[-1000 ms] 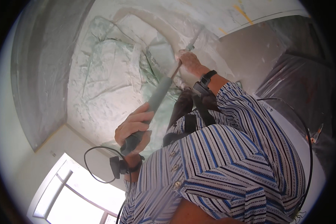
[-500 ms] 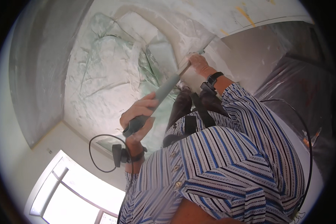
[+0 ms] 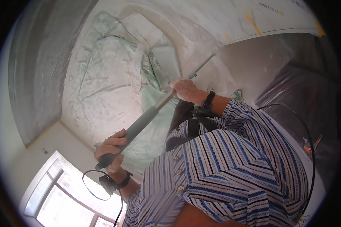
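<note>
A long extension pole (image 3: 164, 101) runs slantwise from lower left to upper right in front of my body. My left hand (image 3: 111, 148) is closed around its thick grey-green grip near the butt end. Farther up, my right hand (image 3: 185, 90) wraps the thinner metal shaft. Beyond that hand the pole goes on past a pale collar to a thin rod, whose far end shows near the wall. No tool head can be made out there. Both wrists wear dark straps, and a small black device with a cable sits at the left one.
Dusty green and white sheeting (image 3: 106, 83) lies crumpled on the floor ahead. Plastic film covers something dark on the right (image 3: 299, 98) and a tall grey panel (image 3: 45, 68) on the left. A bright window (image 3: 68, 196) is at lower left. A black cable (image 3: 307, 128) loops at my right side.
Both hands have moved down and to the left with the pole. More of its thin far rod now shows beyond my right hand. A foot and green cloth have come into sight by my right forearm.
</note>
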`<state>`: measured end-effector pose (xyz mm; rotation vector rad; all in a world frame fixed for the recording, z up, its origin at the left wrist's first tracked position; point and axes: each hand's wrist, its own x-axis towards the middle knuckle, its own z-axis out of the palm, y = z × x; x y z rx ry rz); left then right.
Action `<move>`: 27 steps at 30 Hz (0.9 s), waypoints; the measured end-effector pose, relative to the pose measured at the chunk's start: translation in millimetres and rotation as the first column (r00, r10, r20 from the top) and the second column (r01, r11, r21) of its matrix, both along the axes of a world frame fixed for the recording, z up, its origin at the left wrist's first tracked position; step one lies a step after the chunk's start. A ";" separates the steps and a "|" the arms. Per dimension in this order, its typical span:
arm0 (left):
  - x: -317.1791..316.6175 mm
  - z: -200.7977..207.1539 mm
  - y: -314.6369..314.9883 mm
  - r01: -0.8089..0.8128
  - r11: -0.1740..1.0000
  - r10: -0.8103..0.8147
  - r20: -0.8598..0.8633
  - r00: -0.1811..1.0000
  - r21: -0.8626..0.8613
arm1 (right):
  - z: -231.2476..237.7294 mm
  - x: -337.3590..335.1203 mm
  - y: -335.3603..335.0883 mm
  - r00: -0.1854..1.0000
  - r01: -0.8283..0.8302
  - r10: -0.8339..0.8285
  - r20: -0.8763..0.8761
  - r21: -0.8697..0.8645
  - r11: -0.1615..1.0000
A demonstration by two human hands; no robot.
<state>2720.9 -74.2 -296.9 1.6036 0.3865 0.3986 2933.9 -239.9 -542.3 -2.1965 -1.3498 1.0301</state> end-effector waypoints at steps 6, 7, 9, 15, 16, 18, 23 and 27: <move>-13.5 -9.8 9.5 0.039 0.998 -0.040 -0.020 0.999 -0.052 | -14.3 -16.5 18.7 1.000 -0.006 0.006 0.015 -0.013 1.000; -18.7 -16.2 7.7 0.029 0.998 -0.030 -0.014 0.999 -0.048 | -18.1 -20.8 15.9 1.000 -0.016 0.016 0.021 -0.009 1.000; -29.0 -35.2 5.1 0.039 0.995 -0.039 -0.003 0.999 -0.090 | -33.6 -26.7 10.4 0.993 0.028 -0.025 0.111 -0.025 0.999; -62.8 -38.0 16.8 0.064 0.991 -0.058 0.060 0.997 -0.115 | -29.4 -42.4 19.9 0.973 0.060 -0.089 0.214 0.137 0.989; -66.6 -30.6 20.5 0.053 0.994 -0.047 0.070 0.996 -0.099 | -24.7 -46.5 26.0 0.971 0.046 -0.080 0.223 0.152 0.987; -77.4 -9.0 20.3 0.073 0.995 -0.067 0.075 0.995 -0.073 | -9.0 -57.0 29.5 0.979 0.031 -0.067 0.193 0.182 0.983; -106.1 58.2 -0.5 -0.009 1.000 0.009 0.118 0.993 0.005 | 48.7 -79.7 44.2 0.991 -0.037 0.007 0.134 0.221 0.974; -109.5 100.4 -8.9 -0.109 0.985 0.090 0.143 0.986 0.130 | 86.1 -83.5 69.7 0.991 -0.068 0.040 0.126 0.222 0.973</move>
